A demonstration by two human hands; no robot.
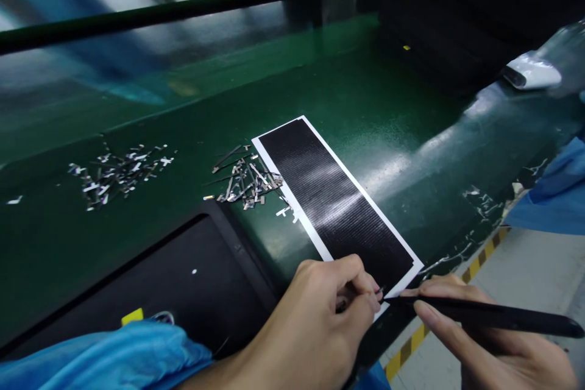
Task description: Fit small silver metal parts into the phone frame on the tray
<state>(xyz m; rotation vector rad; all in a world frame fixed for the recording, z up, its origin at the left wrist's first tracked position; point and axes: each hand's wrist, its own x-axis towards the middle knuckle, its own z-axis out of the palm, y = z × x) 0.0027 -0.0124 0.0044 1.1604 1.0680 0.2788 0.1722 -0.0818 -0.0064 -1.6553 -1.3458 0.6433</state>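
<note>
My left hand (329,311) is closed in a pinch over the near end of a white-edged sheet (336,195) covered in fine black strips. A small dark piece (379,290) shows at its fingertips, too small to name. My right hand (498,341) grips black tweezers (498,315), their pointed tip close to that piece. Whether the tip touches it I cannot tell. Left of the sheet lies a loose pile of thin strips with metallic ends (249,183), a few of them against its edge. Small white T-shaped bits (284,211) lie beside the pile.
Another heap of small strips (121,173) lies farther left on the green table (219,116). A black tray (183,268) is at the near left. A white wrapped object (532,71) sits at the far right, and a blue sleeve (553,189) shows at the right edge.
</note>
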